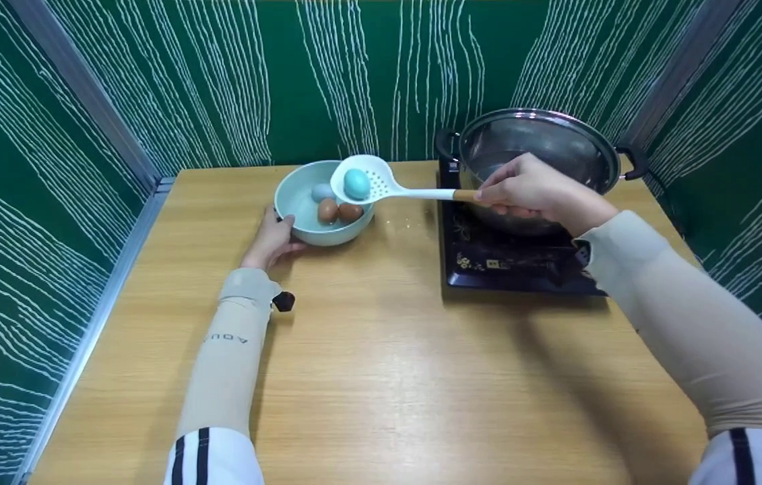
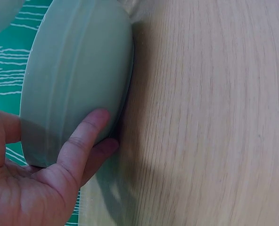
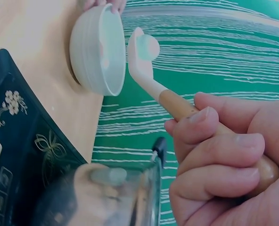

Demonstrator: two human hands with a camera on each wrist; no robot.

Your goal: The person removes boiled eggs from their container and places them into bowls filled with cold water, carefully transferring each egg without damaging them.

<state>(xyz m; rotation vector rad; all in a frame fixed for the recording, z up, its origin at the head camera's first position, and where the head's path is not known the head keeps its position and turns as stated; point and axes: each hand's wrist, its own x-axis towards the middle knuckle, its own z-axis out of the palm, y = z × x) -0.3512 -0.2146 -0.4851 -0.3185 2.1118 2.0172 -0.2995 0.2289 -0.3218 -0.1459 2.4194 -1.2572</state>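
My right hand (image 1: 534,188) grips the wooden handle of a white slotted ladle (image 1: 421,193), fingers wrapped round it in the right wrist view. A turquoise egg (image 1: 356,184) rests in the ladle's perforated head, above the right part of a pale green bowl (image 1: 327,237). Inside the bowl lie a pale blue egg (image 1: 322,192), a brown egg (image 1: 328,211) and a second brown egg (image 1: 350,213). My left hand (image 1: 271,236) holds the bowl's near left side, thumb at the rim and fingers against the outer wall (image 2: 83,141).
A steel pot (image 1: 535,145) with black side handles stands on a black induction cooker (image 1: 509,273) at the right, below my right forearm. Small wet drops lie on the wooden table (image 1: 381,350) between bowl and cooker. Green patterned panels (image 1: 354,81) enclose the back and sides.
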